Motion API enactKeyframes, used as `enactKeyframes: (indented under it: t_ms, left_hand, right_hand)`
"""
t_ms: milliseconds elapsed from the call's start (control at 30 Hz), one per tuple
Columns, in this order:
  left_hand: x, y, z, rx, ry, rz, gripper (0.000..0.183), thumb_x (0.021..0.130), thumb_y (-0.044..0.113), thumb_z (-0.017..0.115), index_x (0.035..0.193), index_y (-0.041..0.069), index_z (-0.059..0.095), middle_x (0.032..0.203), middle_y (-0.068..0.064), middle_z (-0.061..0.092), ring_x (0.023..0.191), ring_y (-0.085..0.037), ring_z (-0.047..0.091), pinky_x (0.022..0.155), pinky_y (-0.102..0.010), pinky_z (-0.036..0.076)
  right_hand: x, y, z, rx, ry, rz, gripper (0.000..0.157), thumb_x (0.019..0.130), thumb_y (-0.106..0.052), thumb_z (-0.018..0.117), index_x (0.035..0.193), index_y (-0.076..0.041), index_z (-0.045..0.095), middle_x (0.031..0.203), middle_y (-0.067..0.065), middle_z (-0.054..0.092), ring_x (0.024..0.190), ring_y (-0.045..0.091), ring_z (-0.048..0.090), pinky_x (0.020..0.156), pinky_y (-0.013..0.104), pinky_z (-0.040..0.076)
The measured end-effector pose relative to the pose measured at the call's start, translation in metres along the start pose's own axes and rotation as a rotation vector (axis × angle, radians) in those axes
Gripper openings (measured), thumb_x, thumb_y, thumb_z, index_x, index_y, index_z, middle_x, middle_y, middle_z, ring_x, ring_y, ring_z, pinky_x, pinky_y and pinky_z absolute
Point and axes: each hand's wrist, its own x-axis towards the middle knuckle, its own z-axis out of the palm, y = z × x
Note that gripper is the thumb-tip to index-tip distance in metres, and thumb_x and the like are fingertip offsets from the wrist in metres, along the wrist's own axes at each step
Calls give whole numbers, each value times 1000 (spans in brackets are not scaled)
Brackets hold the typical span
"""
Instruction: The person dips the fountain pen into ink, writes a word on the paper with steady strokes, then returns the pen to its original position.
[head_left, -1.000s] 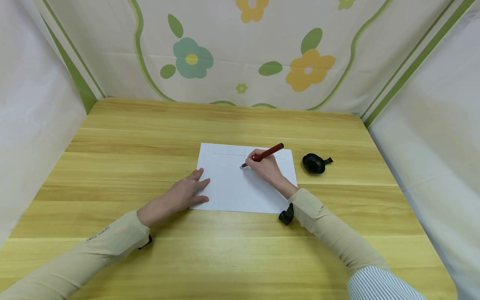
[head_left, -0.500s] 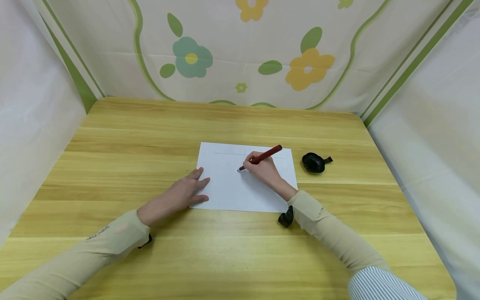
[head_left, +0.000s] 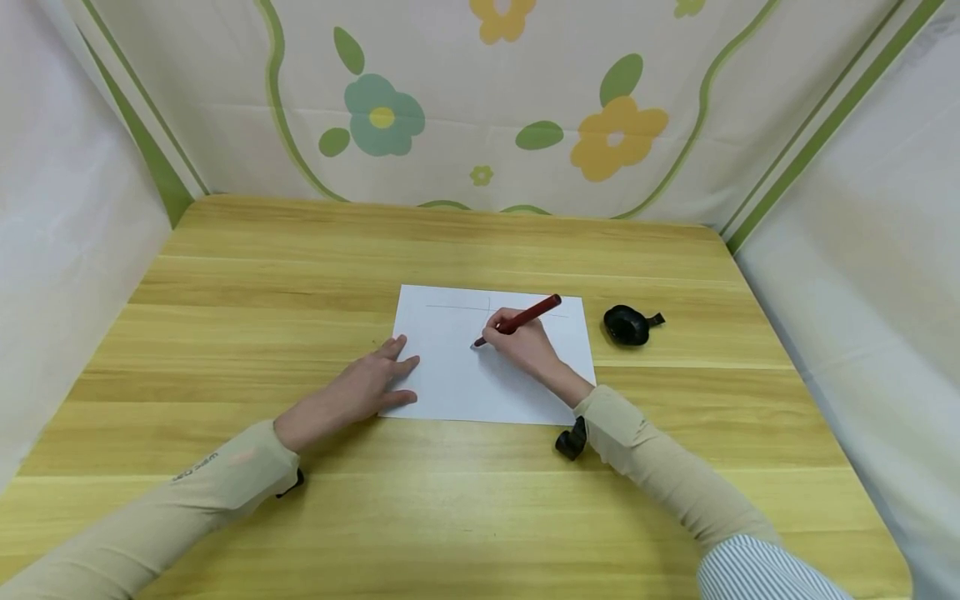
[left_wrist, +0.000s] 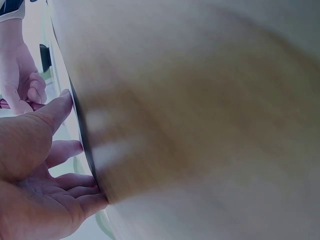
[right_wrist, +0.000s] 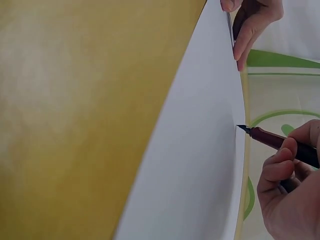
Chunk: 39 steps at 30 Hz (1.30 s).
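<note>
A dark red fountain pen (head_left: 531, 312) is pinched in my right hand (head_left: 527, 346), its nib touching the white sheet of paper (head_left: 450, 383) near the middle. In the right wrist view the metal nib of the pen (right_wrist: 270, 137) shows plainly, with thumb and fingers curled about the barrel. Thin lines stand on the upper part of the sheet: a long horizontal one crossed by a short vertical one; my right hand covers part of the drawing. My left hand (head_left: 352, 396) lies with spread, straight fingers (left_wrist: 60, 107) on the sheet's left edge.
To the right of the sheet lies a small black dish-shaped object (head_left: 627, 326) with a short tab. A wooden table (head_left: 247, 275) bears everything. Behind it hangs a white curtain (head_left: 450, 92) printed with flowers, and pale cloth walls flank both sides.
My right hand and the pen have moved slightly down and to the left across the sheet. My left hand and the paper have stayed in place.
</note>
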Motion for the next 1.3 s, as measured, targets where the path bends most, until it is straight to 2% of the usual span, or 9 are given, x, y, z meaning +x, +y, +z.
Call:
enactKeyframes:
  t_ms: [233, 667, 967, 1300]
  left_hand:
    - [0, 0, 0, -10, -5, -8, 56, 87, 27, 68, 132, -2, 52, 147, -32, 30, 137, -47, 31, 104, -55, 37]
    - [1, 0, 2, 7, 1, -16, 56, 86, 27, 69, 132, 0, 54, 147, -31, 31, 137, -46, 32, 102, -54, 40]
    - [0, 0, 1, 9, 22, 1, 54, 86, 26, 69, 131, -1, 55, 146, -32, 33, 135, -47, 33, 101, -54, 41]
    - [0, 1, 0, 4, 6, -15, 55, 86, 27, 68, 131, -1, 54, 147, -31, 32, 136, -46, 32, 102, -55, 40]
  right_hand:
    - [-4, -1, 2, 50, -20, 13, 11, 82, -14, 57, 82, -9, 67, 65, -1, 59, 60, 12, 46, 51, 22, 33]
    - [-11, -3, 9, 72, -69, -3, 11, 83, -13, 57, 82, -8, 67, 65, 3, 61, 59, 12, 49, 50, 22, 34]
    - [-14, -4, 11, 52, -80, 5, 11, 83, -14, 57, 82, -10, 67, 63, -1, 59, 58, 12, 47, 50, 21, 33]
    - [-16, -4, 13, 75, -92, -14, 11, 83, -13, 57, 82, -9, 67, 59, -4, 56, 56, 11, 45, 49, 21, 31]
